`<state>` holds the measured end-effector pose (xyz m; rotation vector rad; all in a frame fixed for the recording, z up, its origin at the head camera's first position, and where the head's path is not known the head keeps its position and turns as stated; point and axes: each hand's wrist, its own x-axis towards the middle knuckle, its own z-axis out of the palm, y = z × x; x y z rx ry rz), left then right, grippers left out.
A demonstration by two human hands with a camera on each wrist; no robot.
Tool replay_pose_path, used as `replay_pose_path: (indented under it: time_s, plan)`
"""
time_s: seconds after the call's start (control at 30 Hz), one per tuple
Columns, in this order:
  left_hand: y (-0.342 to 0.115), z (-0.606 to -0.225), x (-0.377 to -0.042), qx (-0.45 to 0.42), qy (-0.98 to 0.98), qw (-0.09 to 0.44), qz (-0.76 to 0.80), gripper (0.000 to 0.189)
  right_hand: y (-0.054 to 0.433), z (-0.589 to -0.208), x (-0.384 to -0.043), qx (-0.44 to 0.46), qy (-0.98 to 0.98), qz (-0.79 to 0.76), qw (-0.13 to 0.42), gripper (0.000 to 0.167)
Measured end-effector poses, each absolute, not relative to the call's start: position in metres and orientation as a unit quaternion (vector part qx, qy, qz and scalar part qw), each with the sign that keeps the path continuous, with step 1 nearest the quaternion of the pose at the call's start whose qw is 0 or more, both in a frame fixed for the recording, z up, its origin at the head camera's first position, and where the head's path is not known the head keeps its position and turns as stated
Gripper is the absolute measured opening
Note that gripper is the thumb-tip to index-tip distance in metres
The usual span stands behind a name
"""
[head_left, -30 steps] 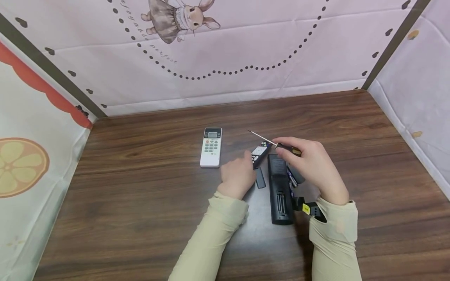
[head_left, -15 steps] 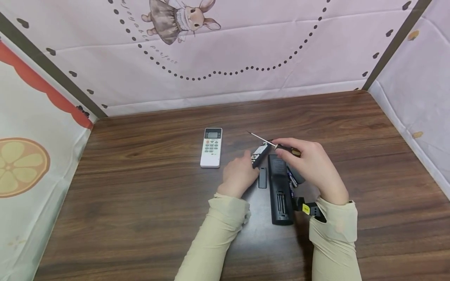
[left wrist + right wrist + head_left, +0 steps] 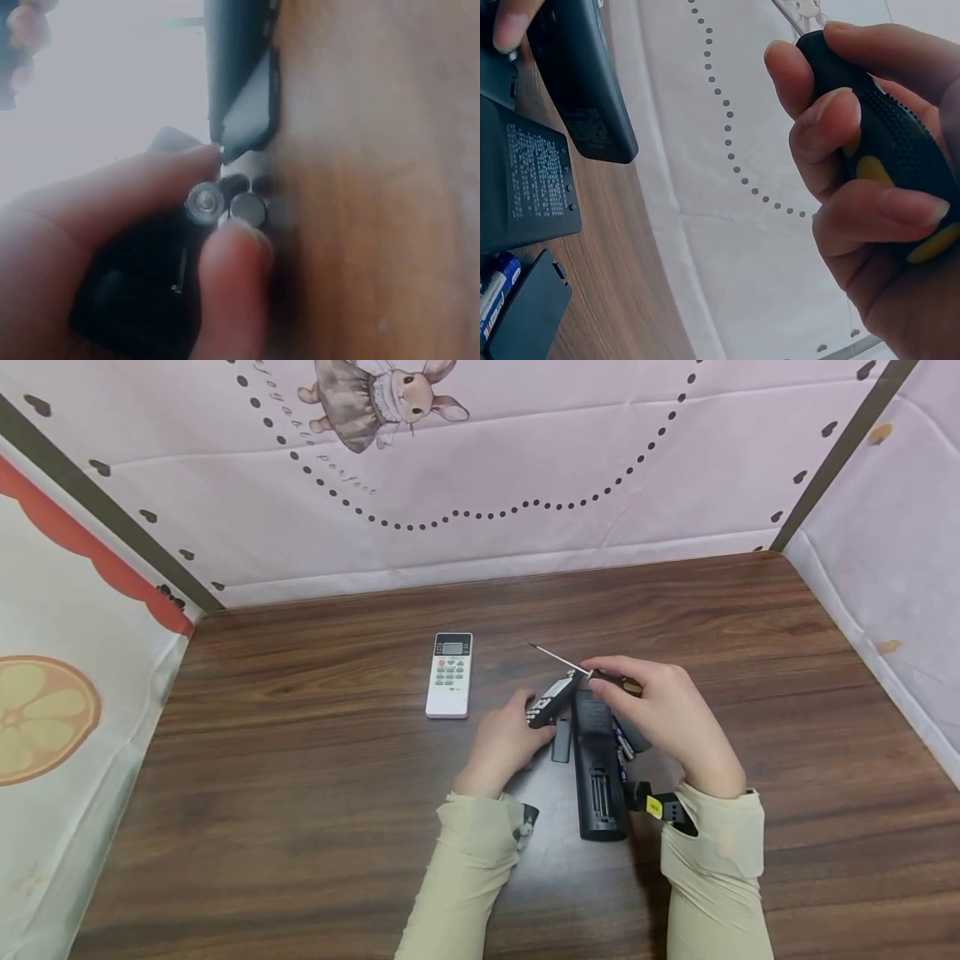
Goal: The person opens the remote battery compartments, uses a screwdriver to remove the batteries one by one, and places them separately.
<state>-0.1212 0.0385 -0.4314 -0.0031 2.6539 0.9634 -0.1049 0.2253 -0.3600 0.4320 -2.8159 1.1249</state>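
My left hand [image 3: 502,743] holds a small black remote control [image 3: 551,700], raised and tilted in the head view. Two battery ends [image 3: 204,202] show between its thumb and finger in the left wrist view; whether they are gripped I cannot tell. A screwdriver [image 3: 558,657] with a black and yellow handle [image 3: 889,142] is gripped in my right hand [image 3: 663,702], its tip pointing left. Below the hands lies a large black remote control [image 3: 600,768], back up, battery slot uncovered. A small dark cover [image 3: 561,743] lies to its left.
A white remote control [image 3: 450,677] lies to the left. Loose batteries [image 3: 622,743] and another dark cover [image 3: 634,733] lie right of the large remote control. Printed cloth [image 3: 525,452] hangs behind the wooden table [image 3: 315,827].
My left hand has turned, and the small remote control has tilted and shifted toward me. The small cover has straightened and moved slightly right. My right hand stays nearly still with the screwdriver.
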Motion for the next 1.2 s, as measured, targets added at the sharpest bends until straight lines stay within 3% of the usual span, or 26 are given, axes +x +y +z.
replay_pose_path:
  time_s: [0.6,0.87,1.2]
  plan:
    - [0.029,-0.433,-0.119,0.004,0.897,0.166,0.409,0.049,0.228,-0.362,-0.105,0.136,-0.918,0.373,0.026,0.031]
    - [0.025,-0.435,-0.119,-0.004,0.927,0.108,0.36,0.049,0.232,-0.362,-0.103,0.127,-0.916,0.38,0.031,0.032]
    - [0.015,-0.427,-0.113,-0.037,0.925,0.118,0.36,0.053,0.238,-0.36,-0.101,0.111,-0.92,0.373,0.042,0.031]
